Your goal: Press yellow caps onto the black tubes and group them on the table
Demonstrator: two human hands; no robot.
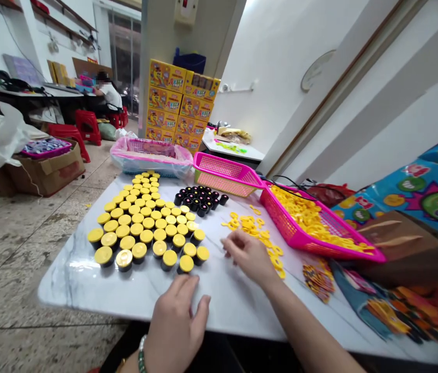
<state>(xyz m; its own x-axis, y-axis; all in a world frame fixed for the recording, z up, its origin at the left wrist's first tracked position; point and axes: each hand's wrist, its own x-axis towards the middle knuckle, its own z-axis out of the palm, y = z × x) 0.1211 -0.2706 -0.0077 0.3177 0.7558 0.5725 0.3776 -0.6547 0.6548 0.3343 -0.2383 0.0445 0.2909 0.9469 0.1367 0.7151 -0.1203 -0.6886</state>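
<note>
We are holding our left hand (pixel 180 316) low over the near edge of the marble-patterned table (pixel 226 303), its thumb standing apart from the fingers and nothing showing in its grasp. Its fingertips are lying just beside the front container (pixel 185 264); we cannot tell whether they are touching it. A beaded bracelet (pixel 141 355) is circling that wrist. Our right hand (pixel 248 254) is hanging over the table, fingers curling toward the thumb with little gap; we cannot tell whether it is gripping anything. Yellow-capped containers (pixel 137 218) are standing upright in a dense cluster on the table's left half, and 1 smaller group of black containers (pixel 199 198) is standing behind, some showing pink dots. Loose yellow pieces (pixel 263 234) are lying beside our right hand, and more are filling a pink basket (pixel 286 233). Beyond, yellow boxes (pixel 180 103) are standing in 2 columns, and 1 person (pixel 112 96) is sitting.
</note>
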